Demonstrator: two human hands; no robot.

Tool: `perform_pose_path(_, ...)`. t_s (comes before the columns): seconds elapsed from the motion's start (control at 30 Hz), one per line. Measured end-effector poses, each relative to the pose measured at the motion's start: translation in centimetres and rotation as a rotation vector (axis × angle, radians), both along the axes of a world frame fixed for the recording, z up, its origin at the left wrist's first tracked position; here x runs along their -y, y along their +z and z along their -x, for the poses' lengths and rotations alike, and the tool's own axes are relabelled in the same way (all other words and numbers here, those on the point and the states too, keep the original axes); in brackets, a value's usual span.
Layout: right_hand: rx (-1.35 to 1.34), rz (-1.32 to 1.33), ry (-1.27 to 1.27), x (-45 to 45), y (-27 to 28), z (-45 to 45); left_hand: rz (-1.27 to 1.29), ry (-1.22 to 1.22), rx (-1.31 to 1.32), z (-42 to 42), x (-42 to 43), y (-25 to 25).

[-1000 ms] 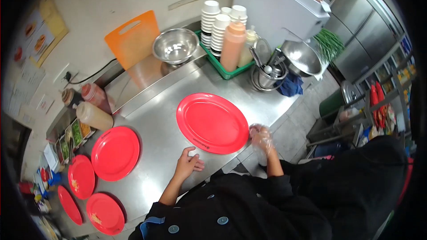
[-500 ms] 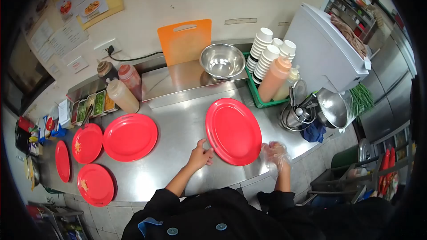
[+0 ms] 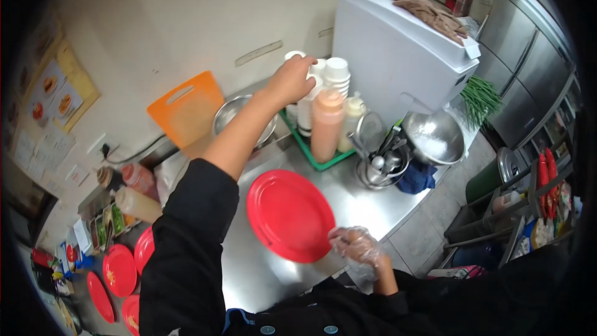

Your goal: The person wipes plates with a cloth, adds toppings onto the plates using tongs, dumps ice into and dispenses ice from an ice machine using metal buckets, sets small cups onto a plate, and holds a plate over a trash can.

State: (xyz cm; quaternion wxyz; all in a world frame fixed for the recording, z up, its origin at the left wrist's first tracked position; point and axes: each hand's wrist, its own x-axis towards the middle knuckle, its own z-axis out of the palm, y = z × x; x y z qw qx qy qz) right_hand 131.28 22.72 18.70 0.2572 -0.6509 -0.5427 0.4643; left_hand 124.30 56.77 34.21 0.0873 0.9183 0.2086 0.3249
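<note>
My left hand [image 3: 291, 81] is stretched out over the stacked white cups [image 3: 336, 70], thumb and fingertips apart at the cup tops; no cup is visibly lifted. The cups stand in a green tray [image 3: 320, 165] with an orange-filled squeeze bottle [image 3: 327, 126]. A large red oval plate [image 3: 291, 214] lies on the steel counter below. At its right rim is my right hand [image 3: 357, 247] in a clear plastic glove, with its fingers curled in. What it holds, if anything, is hidden by the glove.
A metal bowl [image 3: 231, 115] stands by an orange board [image 3: 186, 111]. Right of the tray are a utensil container [image 3: 376, 173], another metal bowl [image 3: 434, 138] and a blue cloth [image 3: 416, 178]. Several red plates [image 3: 120, 270], bottles [image 3: 138, 204] and ingredient trays [image 3: 117, 219] are at left.
My left hand has moved from beside the large plate up and forward to the cups. My gloved right hand stays by the plate's right rim. The camera view has shifted.
</note>
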Motion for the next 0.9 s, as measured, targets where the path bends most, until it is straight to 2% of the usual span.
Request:
perform_pose_path(0.07,-0.142,0.036,0.072,-1.1,1.6,-1.3,0.032,0.042,-0.139,-6.1,-2.0,1.1)
perform_pose_path(0.1,-0.087,-0.038,0.123,-1.7,3.3,-2.2,0.020,0.024,-0.132,-8.4,-2.8,1.0)
perform_pose_path(0.17,-0.012,-0.120,0.157,-2.4,8.2,-5.3,-0.065,0.098,-0.538,-12.5,-4.0,0.8)
perform_pose_path(0.23,-0.006,-0.457,0.179,-3.1,13.3,-9.7,-0.037,0.106,-1.003,-15.8,-4.6,0.8)
perform_pose_path(0.27,-0.011,-0.566,0.005,-3.6,15.3,-11.8,-0.082,0.126,-1.112,-17.0,-4.6,0.7)
perform_pose_path(0.3,0.023,-0.892,-0.056,-4.7,18.3,-14.3,-0.130,0.148,-1.224,-18.1,-4.6,0.5)
perform_pose_path(0.33,-0.245,-0.947,-0.377,-5.8,20.7,-14.9,-0.153,0.148,-1.222,-18.9,-5.3,0.3)
perform_pose_path(0.37,-0.175,-1.207,-0.524,-8.7,23.0,-16.6,-0.150,0.135,-1.285,-19.3,-6.1,-0.3)
perform_pose_path(0.4,0.661,-1.245,-0.517,-10.7,27.1,-19.9,-0.140,0.120,-1.350,-19.4,-6.5,-0.9)
perform_pose_path(0.43,1.076,-1.386,-0.429,-14.1,28.9,-23.2,-0.148,0.112,-1.352,-19.2,-5.8,-0.6)
perform_pose_path(0.47,1.362,-1.071,-0.494,-15.8,31.1,-24.2,-0.167,0.100,-1.328,-18.5,-4.6,0.5)
perform_pose_path(0.53,1.414,-0.528,-0.423,-20.4,32.9,-27.2,-0.195,0.090,-1.299,-17.9,-4.0,1.6)
perform_pose_path(0.57,1.414,-0.527,-0.431,-20.7,33.5,-26.9,-0.169,0.083,-1.274,-17.6,-4.1,1.6)
perform_pose_path(0.63,1.119,-0.369,-0.498,-20.7,34.3,-26.0,-0.140,0.064,-1.245,-16.9,-4.1,1.6)
perform_pose_path(0.67,1.128,-0.365,-0.497,-20.9,34.4,-26.2,-0.173,0.072,-1.149,-16.6,-4.3,1.7)
perform_pose_path(0.73,1.256,-0.687,-0.683,-21.5,32.7,-28.0,-0.198,0.079,-1.057,-15.1,-4.4,1.9)
perform_pose_path(0.77,1.158,-0.906,-0.840,-21.0,31.4,-30.4,-0.196,0.104,-0.861,-14.0,-4.3,2.0)
perform_pose_path(0.8,0.619,-1.124,-0.896,-20.3,30.6,-32.6,-0.190,0.132,-0.667,-12.7,-4.3,2.2)
perform_pose_path(0.83,0.434,-1.089,-1.025,-17.8,31.3,-32.0,-0.144,0.154,-0.446,-11.4,-4.2,2.4)
perform_pose_path(0.87,0.392,-1.388,-0.863,-13.4,31.3,-26.6,-0.097,0.176,-0.229,-9.9,-3.7,2.6)
perform_pose_path(0.9,0.065,-1.434,-0.834,-11.4,30.5,-26.3,-0.086,0.182,-0.238,-8.0,-2.7,3.3)
